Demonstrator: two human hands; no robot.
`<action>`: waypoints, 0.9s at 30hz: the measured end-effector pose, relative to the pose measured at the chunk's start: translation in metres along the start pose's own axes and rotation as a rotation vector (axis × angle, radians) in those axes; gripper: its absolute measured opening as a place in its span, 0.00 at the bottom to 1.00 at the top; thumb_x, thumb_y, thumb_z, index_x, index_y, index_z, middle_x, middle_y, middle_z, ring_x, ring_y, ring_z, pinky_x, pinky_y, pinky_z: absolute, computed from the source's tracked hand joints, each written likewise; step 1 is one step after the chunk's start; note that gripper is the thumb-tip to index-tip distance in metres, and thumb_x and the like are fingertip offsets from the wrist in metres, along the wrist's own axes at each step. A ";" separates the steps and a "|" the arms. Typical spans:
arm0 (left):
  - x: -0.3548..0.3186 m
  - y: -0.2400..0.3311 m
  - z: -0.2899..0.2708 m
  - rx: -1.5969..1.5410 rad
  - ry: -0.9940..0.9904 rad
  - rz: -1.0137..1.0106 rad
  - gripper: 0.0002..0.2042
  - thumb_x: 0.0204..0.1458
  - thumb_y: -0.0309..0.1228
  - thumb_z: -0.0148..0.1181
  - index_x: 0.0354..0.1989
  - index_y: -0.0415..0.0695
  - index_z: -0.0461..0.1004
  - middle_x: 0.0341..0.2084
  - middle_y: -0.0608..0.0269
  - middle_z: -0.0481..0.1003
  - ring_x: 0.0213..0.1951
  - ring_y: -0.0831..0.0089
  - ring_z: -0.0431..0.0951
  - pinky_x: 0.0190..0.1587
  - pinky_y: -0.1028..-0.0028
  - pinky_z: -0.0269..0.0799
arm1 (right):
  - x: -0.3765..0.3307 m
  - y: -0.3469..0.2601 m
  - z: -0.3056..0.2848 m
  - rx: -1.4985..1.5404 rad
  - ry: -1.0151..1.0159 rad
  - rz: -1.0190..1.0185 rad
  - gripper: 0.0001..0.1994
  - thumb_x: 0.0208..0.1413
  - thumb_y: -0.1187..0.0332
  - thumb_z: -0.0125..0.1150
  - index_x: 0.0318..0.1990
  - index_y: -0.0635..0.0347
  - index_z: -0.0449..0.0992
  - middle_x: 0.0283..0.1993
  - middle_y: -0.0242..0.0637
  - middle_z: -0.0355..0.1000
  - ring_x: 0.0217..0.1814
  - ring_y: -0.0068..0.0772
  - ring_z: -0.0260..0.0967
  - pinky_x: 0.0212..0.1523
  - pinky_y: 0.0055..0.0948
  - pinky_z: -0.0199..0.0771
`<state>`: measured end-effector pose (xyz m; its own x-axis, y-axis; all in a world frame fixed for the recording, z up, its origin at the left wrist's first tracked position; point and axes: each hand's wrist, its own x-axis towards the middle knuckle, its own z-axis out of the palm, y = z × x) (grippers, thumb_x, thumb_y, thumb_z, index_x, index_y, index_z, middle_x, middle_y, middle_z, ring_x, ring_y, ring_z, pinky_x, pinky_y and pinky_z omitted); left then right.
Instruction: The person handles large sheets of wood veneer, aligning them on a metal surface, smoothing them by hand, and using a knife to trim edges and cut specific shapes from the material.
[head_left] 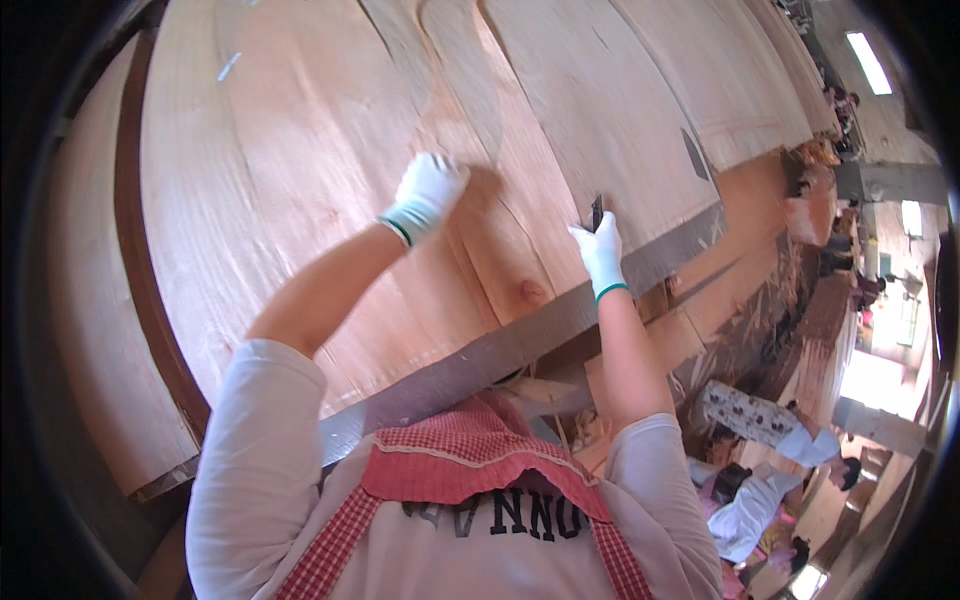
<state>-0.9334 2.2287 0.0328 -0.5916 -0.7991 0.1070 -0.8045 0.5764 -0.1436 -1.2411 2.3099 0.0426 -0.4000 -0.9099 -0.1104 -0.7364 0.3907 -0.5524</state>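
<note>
Broad, pale wood veneer sheets (330,130) lie across the work table, with wavy seams and overlapping edges between them. My left hand (432,188), in a white knit glove with a green cuff, is closed over the middle of the veneer near a rippled seam. Its fingers curl down and are slightly blurred, so what they grip is hidden. Near the sheets' front right edge, my right hand (602,248), gloved alike, is closed around a slim black tool (597,212) that points away from me. The tool's exact kind does not show.
The table's grey metal edge (400,383) runs between me and the veneer. Another veneer stack (95,270) stands at the left. Wood scraps (690,335) lie below the table on the right. Several people, including one in a white shirt (755,510), are farther right.
</note>
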 end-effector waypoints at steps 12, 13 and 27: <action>0.001 0.062 -0.029 -0.016 -0.283 -0.307 0.12 0.51 0.30 0.54 0.41 0.43 0.78 0.36 0.60 0.77 0.43 0.67 0.75 0.36 0.68 0.67 | -0.016 -0.150 -0.050 -0.185 -0.148 -0.481 0.15 0.54 0.58 0.59 0.46 0.55 0.72 0.35 0.50 0.75 0.39 0.56 0.71 0.40 0.49 0.71; 0.005 0.067 -0.024 -0.014 -0.305 -0.317 0.12 0.51 0.31 0.54 0.42 0.42 0.78 0.38 0.59 0.77 0.44 0.67 0.75 0.37 0.68 0.68 | -0.016 -0.184 -0.058 -0.140 -0.210 -0.536 0.15 0.54 0.59 0.59 0.47 0.55 0.72 0.35 0.50 0.75 0.38 0.57 0.71 0.40 0.47 0.71; 0.020 0.077 0.001 -0.070 -0.305 -0.414 0.19 0.51 0.31 0.53 0.50 0.33 0.75 0.50 0.36 0.72 0.38 0.58 0.80 0.29 0.63 0.72 | -0.023 -0.106 -0.294 1.156 0.479 -0.350 0.07 0.61 0.67 0.57 0.31 0.53 0.66 0.20 0.18 0.51 0.19 0.11 0.46 0.19 0.17 0.48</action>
<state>-1.0075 2.2572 0.0232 -0.1891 -0.9701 -0.1524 -0.9757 0.2031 -0.0823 -1.3142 2.3310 0.3468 -0.6140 -0.7046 0.3557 -0.0420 -0.4208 -0.9062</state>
